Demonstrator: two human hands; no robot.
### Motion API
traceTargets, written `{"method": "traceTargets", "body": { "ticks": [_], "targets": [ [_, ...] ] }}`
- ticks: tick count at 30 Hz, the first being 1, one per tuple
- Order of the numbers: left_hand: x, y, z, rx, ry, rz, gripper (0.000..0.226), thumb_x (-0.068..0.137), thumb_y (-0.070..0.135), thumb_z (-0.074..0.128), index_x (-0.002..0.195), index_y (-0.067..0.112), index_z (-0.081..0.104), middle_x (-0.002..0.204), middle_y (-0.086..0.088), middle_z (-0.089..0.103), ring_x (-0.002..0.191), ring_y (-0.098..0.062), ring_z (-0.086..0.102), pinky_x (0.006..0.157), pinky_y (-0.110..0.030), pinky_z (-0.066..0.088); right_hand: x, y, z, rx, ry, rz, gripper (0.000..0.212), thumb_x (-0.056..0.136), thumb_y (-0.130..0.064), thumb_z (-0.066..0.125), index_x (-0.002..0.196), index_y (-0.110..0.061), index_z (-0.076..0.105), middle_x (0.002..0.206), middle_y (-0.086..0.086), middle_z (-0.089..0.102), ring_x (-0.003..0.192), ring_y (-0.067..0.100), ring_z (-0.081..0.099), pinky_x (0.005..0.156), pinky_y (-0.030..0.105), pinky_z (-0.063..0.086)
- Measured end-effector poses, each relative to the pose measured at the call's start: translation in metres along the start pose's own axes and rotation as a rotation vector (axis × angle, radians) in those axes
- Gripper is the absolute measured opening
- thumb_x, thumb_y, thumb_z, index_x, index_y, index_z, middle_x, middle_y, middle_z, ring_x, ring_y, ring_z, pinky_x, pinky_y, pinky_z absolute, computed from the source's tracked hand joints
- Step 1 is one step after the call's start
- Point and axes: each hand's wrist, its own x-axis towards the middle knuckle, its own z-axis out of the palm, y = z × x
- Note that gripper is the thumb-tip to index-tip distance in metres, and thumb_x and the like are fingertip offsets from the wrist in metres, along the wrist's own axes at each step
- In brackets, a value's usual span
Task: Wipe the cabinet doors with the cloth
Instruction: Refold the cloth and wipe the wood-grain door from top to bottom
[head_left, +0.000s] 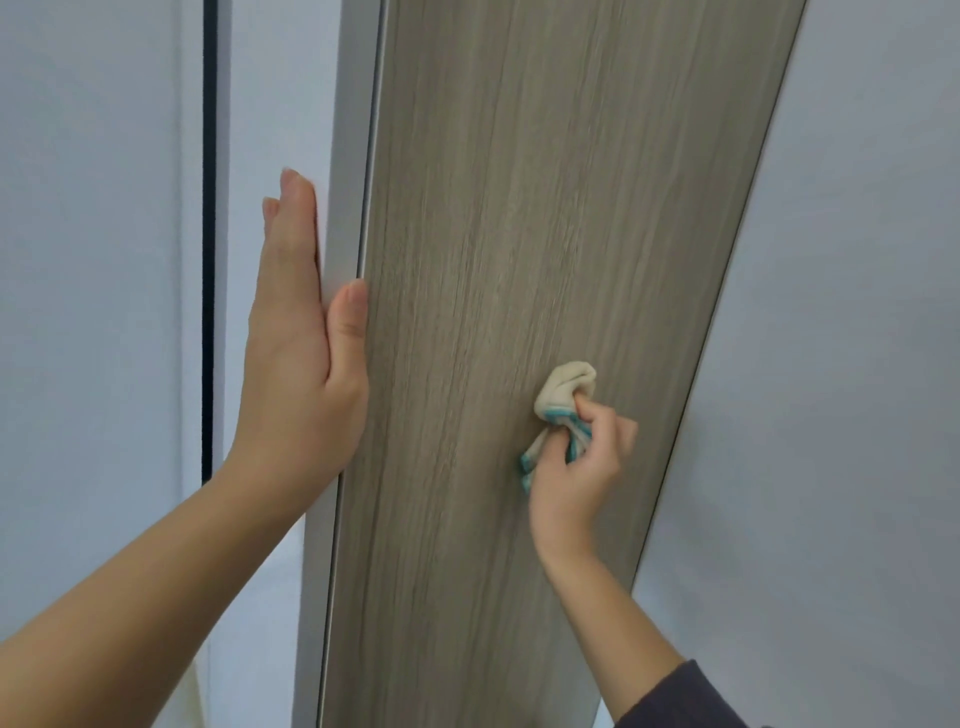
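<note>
A tall cabinet door (509, 218) with grey-brown wood grain stands open in the middle of the head view, its inner face toward me. My left hand (304, 343) grips its left edge: the fingers lie flat behind the white edge and the thumb rests on the wood face. My right hand (576, 467) holds a bunched cream cloth (563, 395) with a teal stripe, and presses it against the wood face at mid height.
Pale grey cabinet panels (88, 312) fill the left side, split by a dark vertical gap (209, 260). Another pale grey panel (841, 364) stands to the right of the open door.
</note>
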Motion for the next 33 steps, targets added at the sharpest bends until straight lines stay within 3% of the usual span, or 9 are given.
{"method": "traceTargets", "body": {
  "ticks": [5, 8, 15, 19, 23, 27, 30, 33],
  "targets": [
    [0.003, -0.001, -0.001, -0.070, -0.012, -0.003, 0.056, 0.105, 0.014, 0.034, 0.155, 0.007, 0.009, 0.163, -0.004, 0.012, 0.151, -0.015, 0.009, 0.122, -0.043, 0.015, -0.043, -0.040, 0.012, 0.110, -0.078, -0.186, 0.033, 0.081, 0.009, 0.055, 0.106, -0.011, 0.062, 0.103, 0.003, 0.043, 0.098, 0.013, 0.053, 0.086, 0.021, 0.046],
    [0.004, -0.004, -0.003, -0.045, -0.008, 0.006, 0.055, 0.105, 0.014, 0.036, 0.154, 0.004, 0.012, 0.162, -0.008, 0.014, 0.151, -0.019, 0.009, 0.123, -0.040, 0.011, -0.068, -0.059, 0.015, 0.126, -0.169, -0.299, 0.036, 0.083, 0.003, 0.053, 0.111, -0.019, 0.060, 0.106, 0.006, 0.044, 0.099, 0.022, 0.054, 0.082, 0.034, 0.050],
    [-0.001, -0.002, -0.010, -0.063, -0.051, -0.032, 0.056, 0.105, 0.015, 0.038, 0.155, 0.009, 0.013, 0.163, 0.000, 0.012, 0.151, -0.013, 0.001, 0.121, -0.022, 0.006, -0.095, -0.067, 0.007, 0.041, -0.337, -0.698, 0.022, 0.097, -0.012, 0.055, 0.113, -0.025, 0.062, 0.110, 0.006, 0.048, 0.086, 0.026, 0.053, 0.070, 0.034, 0.050],
    [-0.031, -0.008, -0.004, -0.033, -0.044, -0.067, 0.059, 0.105, 0.016, 0.037, 0.156, 0.010, 0.008, 0.164, 0.003, 0.006, 0.151, -0.012, 0.000, 0.124, -0.038, 0.007, -0.070, -0.038, -0.005, -0.003, -0.371, -0.852, 0.018, 0.093, -0.013, 0.061, 0.108, -0.023, 0.063, 0.112, 0.005, 0.050, 0.088, 0.028, 0.055, 0.070, 0.038, 0.051],
    [-0.059, -0.013, 0.001, 0.030, -0.003, -0.073, 0.060, 0.104, 0.017, 0.034, 0.155, 0.019, 0.003, 0.162, 0.009, 0.002, 0.151, -0.013, -0.001, 0.124, -0.043, 0.007, -0.032, 0.020, -0.023, -0.122, -0.307, -0.545, 0.011, 0.085, -0.006, 0.053, 0.093, -0.010, 0.060, 0.107, 0.009, 0.050, 0.093, 0.026, 0.054, 0.082, 0.025, 0.045],
    [-0.060, -0.012, 0.002, 0.037, 0.008, -0.090, 0.060, 0.104, 0.016, 0.034, 0.155, 0.018, 0.002, 0.162, 0.012, 0.004, 0.151, -0.009, 0.000, 0.123, -0.046, 0.007, 0.020, 0.069, -0.034, -0.212, -0.151, -0.162, 0.020, 0.074, 0.005, 0.047, 0.089, 0.006, 0.059, 0.098, 0.025, 0.052, 0.091, 0.020, 0.048, 0.081, 0.010, 0.034],
    [-0.061, -0.013, 0.003, 0.046, 0.004, -0.084, 0.061, 0.103, 0.017, 0.035, 0.156, 0.016, 0.005, 0.163, 0.009, 0.007, 0.151, -0.019, 0.012, 0.122, -0.050, 0.013, 0.061, 0.107, -0.037, -0.334, -0.058, 0.172, 0.024, 0.081, 0.009, 0.051, 0.104, 0.004, 0.055, 0.112, 0.026, 0.051, 0.099, 0.028, 0.051, 0.081, 0.026, 0.036],
    [-0.061, -0.015, 0.001, 0.079, -0.019, -0.111, 0.061, 0.103, 0.027, 0.034, 0.156, 0.030, 0.002, 0.157, -0.017, 0.026, 0.131, -0.052, 0.037, 0.110, -0.064, 0.027, 0.092, 0.139, -0.039, -0.419, -0.031, 0.407, 0.026, 0.085, 0.002, 0.051, 0.110, -0.003, 0.052, 0.119, 0.020, 0.053, 0.102, 0.035, 0.056, 0.084, 0.039, 0.044]
  ]
}}
